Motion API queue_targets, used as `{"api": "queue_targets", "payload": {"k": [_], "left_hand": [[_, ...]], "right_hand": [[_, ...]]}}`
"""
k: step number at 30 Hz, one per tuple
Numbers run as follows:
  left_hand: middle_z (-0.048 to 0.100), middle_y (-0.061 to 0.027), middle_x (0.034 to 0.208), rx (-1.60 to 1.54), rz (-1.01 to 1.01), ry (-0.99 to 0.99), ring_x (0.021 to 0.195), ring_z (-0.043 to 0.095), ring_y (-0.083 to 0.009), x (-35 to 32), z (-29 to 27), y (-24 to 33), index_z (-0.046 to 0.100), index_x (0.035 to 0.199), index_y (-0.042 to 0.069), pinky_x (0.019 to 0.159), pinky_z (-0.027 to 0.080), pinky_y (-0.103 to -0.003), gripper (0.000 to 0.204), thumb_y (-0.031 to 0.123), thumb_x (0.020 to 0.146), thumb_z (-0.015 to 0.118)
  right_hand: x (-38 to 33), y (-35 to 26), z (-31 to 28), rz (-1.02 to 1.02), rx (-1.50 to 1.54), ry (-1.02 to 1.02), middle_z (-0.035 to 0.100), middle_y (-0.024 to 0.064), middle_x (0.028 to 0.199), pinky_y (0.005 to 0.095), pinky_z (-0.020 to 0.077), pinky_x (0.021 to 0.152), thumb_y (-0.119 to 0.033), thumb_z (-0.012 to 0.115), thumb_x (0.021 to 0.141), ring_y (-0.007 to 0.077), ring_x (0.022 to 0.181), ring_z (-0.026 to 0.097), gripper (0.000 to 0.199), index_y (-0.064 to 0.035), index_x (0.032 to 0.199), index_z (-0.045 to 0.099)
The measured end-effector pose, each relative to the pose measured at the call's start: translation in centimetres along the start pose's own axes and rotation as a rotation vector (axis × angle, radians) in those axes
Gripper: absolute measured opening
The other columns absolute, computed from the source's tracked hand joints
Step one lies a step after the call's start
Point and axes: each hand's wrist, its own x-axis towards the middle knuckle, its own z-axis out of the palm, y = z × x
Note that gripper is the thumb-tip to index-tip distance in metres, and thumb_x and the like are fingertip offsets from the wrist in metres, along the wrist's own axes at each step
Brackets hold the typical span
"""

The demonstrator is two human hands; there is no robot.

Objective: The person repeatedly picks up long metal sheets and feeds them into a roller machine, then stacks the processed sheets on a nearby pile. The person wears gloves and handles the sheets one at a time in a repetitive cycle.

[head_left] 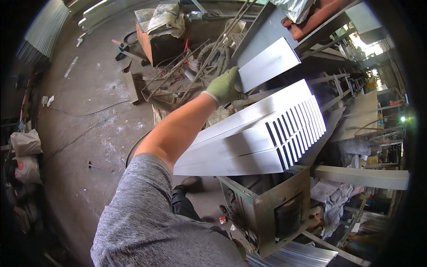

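Our green-gloved left hand [225, 87] has a flat, silver rectangular metal panel [269, 65] pinched at its near end, long axis running up-right; can't spot our right hand.

Panels [222, 153] look smooth, faintly glossy metal, the glove [223, 87] matt cloth, the floor [91, 118] rough.
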Motion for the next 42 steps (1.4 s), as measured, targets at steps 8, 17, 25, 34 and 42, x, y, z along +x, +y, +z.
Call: {"api": "queue_targets", "payload": {"k": [8, 17, 25, 34, 42], "left_hand": [[0.067, -0.0299, 0.132, -0.038, -0.059, -0.095, 0.126, 0.066, -0.0484, 4.2, 8.5, -1.7, 0.048, 0.145, 0.002, 0.106, 0.054, -0.051, 0.099, 0.038, 0.070, 0.101], [0.066, -0.0326, 0.137, -0.087, -0.100, -0.242, 0.130, 0.063, -0.0503, 8.1, 12.0, -1.0, 0.048, 0.142, -0.002, 0.110, 0.052, -0.050, 0.098, 0.039, 0.071, 0.100], [0.066, -0.0343, 0.136, -0.023, -0.102, -0.309, 0.128, 0.064, -0.0502, 10.0, 14.6, -1.5, 0.044, 0.149, -0.007, 0.110, 0.053, -0.047, 0.106, 0.044, 0.074, 0.097], [0.075, -0.0232, 0.118, -0.086, -0.119, -0.395, 0.115, 0.072, -0.0410, 9.8, 13.5, -3.0, 0.062, 0.133, 0.002, 0.100, 0.055, -0.048, 0.064, 0.019, 0.080, 0.093], [0.079, -0.0167, 0.116, -0.179, 0.010, -0.523, 0.108, 0.075, -0.0310, 11.8, 14.1, -5.0, 0.071, 0.126, 0.003, 0.097, 0.058, -0.039, 0.051, 0.025, 0.084, 0.091]], "right_hand": [[-3.0, -2.8, -0.4, 0.069, 0.125, -0.009, 0.070, 0.0101, 0.141, 0.0363, 0.0539, 0.116, -0.020, 0.060, 0.111, 0.0228, 0.132, 0.067, 0.034, -0.0091, 0.143, 0.069], [-1.3, -5.0, -1.1, 0.442, -0.035, -0.271, 0.048, 0.0069, 0.171, 0.0329, 0.0370, 0.132, -0.008, 0.055, 0.100, 0.0236, 0.158, 0.043, 0.066, -0.0155, 0.165, 0.049], [2.1, -8.9, -1.1, 0.408, 0.184, -0.040, 0.056, 0.0107, 0.162, 0.0353, 0.0420, 0.125, -0.018, 0.059, 0.104, 0.0274, 0.150, 0.051, 0.053, -0.0129, 0.156, 0.057], [2.4, -8.2, 0.1, 0.373, 0.205, 0.000, 0.065, 0.0150, 0.151, 0.0379, 0.0477, 0.118, -0.028, 0.063, 0.108, 0.0317, 0.141, 0.060, 0.042, -0.0100, 0.146, 0.066], [-0.6, -10.1, -1.3, -0.155, -0.285, 0.012, 0.069, 0.0169, 0.148, 0.0382, 0.0494, 0.115, -0.042, 0.068, 0.108, 0.0302, 0.137, 0.065, 0.053, -0.0021, 0.142, 0.069]]}}
